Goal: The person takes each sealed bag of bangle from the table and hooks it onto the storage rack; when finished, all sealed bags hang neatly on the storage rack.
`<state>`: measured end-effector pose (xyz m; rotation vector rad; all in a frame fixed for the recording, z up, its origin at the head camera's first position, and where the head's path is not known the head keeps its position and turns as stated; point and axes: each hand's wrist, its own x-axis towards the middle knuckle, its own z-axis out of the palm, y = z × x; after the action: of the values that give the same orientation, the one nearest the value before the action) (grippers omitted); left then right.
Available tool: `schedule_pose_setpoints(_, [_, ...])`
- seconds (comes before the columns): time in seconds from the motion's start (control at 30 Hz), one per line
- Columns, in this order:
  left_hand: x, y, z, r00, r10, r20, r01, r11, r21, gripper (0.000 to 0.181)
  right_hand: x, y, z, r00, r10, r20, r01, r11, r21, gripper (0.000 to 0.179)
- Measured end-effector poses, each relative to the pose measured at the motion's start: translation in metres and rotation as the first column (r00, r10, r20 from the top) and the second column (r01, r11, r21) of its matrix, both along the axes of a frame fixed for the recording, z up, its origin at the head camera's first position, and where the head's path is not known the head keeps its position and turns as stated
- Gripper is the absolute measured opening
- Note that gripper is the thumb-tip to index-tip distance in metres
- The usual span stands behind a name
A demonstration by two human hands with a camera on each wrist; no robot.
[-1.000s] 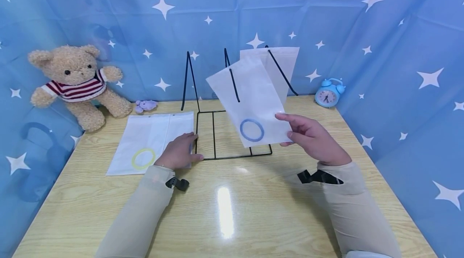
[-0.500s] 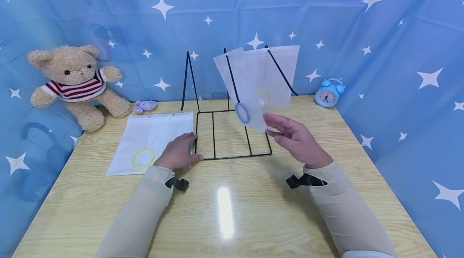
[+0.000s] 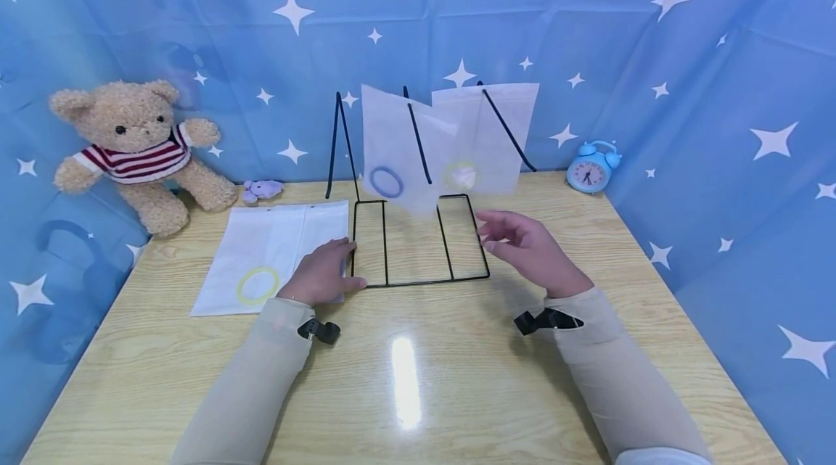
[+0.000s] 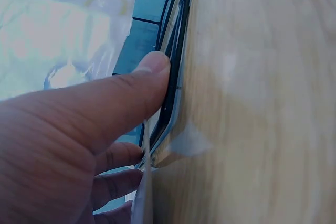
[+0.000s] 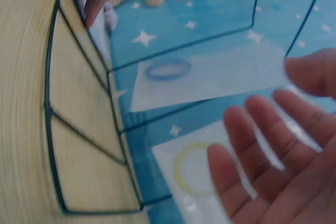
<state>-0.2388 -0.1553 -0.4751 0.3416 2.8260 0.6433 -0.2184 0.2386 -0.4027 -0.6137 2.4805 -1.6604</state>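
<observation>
A black wire rack [image 3: 418, 282] with three slanted prongs stands mid-table. My left hand [image 3: 321, 273] holds its front left corner between thumb and fingers, overlapping a white translucent bag with a yellow ring [image 3: 222, 284] that lies flat. On the middle prong hangs a second white bag [image 3: 392, 131] showing a blue ring [image 5: 168, 70], swung out to the left and tilted. A third bag [image 3: 512, 117] with a yellow ring hangs on the right prong. My right hand [image 3: 532, 251], fingers spread and holding nothing, hovers beside the rack's right side.
The rack's left prong [image 3: 334, 146] is bare. A teddy bear [image 3: 140, 142] sits at the back left beside a small purple plush toy [image 3: 263, 191]. A blue alarm clock [image 3: 591, 167] stands at the back right, before a star-patterned curtain [image 3: 718, 124].
My right hand has let go of the blue-ring bag and moved left. The bag has swung left on the middle prong. The left hand stays at the rack's corner.
</observation>
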Motion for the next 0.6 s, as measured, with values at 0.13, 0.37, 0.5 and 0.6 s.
schedule_pose_setpoints(0.13, [0.001, 0.0, 0.002, 1.0, -0.008, -0.005, 0.008, 1.0, 0.002, 0.086, -0.014, 0.009, -0.016, 0.992, -0.071, 0.102, 0.05, 0.98, 0.193, 0.048])
schedule_pose_setpoints(0.37, [0.002, -0.001, 0.001, 1.0, -0.017, -0.02, 0.017, 1.0, 0.001, 0.086, -0.026, 0.018, -0.041, 0.975, -0.091, 0.203, 0.007, 0.925, 0.379, 0.056])
schedule_pose_setpoints(0.5, [0.001, -0.001, 0.001, 1.0, -0.018, -0.021, 0.018, 1.0, 0.002, 0.086, -0.028, 0.018, -0.05, 0.97, -0.074, 0.231, -0.029, 0.911, 0.412, 0.061])
schedule_pose_setpoints(0.6, [0.001, -0.001, 0.002, 1.0, -0.021, -0.022, 0.021, 1.0, -0.002, 0.085, -0.03, 0.019, -0.054, 0.968, -0.058, 0.246, -0.052, 0.906, 0.42, 0.065])
